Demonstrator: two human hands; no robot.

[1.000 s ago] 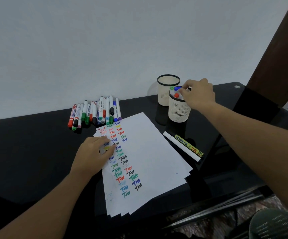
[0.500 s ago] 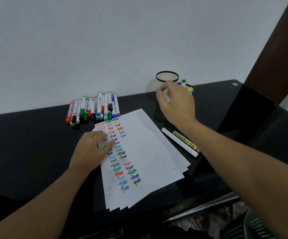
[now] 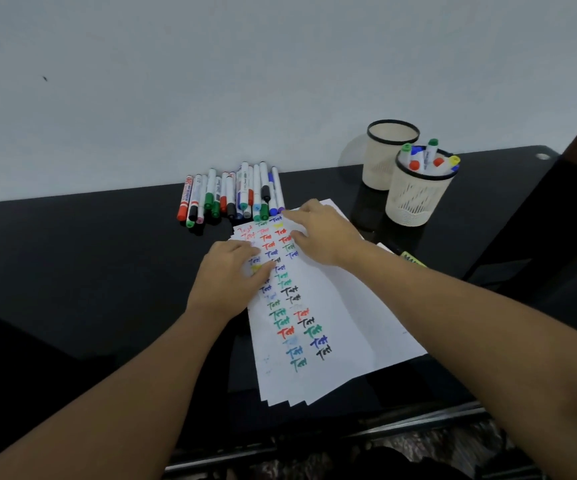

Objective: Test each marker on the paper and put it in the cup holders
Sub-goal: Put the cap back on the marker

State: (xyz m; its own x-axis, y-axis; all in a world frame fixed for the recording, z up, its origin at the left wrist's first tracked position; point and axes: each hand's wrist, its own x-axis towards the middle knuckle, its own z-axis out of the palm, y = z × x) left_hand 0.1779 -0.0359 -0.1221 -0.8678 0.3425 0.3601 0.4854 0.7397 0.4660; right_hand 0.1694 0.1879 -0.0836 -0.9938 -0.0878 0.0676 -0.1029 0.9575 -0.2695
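Capped markers (image 3: 235,195) beside scribbled paper (image 3: 332,306); front cup holder (image 3: 418,195) part-filled

Markers (image 3: 235,195) behind paper (image 3: 328,306); cup holders (image 3: 415,195) right

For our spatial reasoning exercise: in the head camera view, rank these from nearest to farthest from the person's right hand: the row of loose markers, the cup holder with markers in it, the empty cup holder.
Measured from the right hand:
1. Row of loose markers: just beyond its fingertips, at the paper's far-left corner.
2. Cup holder with markers: to its right.
3. Empty cup holder: behind that one, by the wall.
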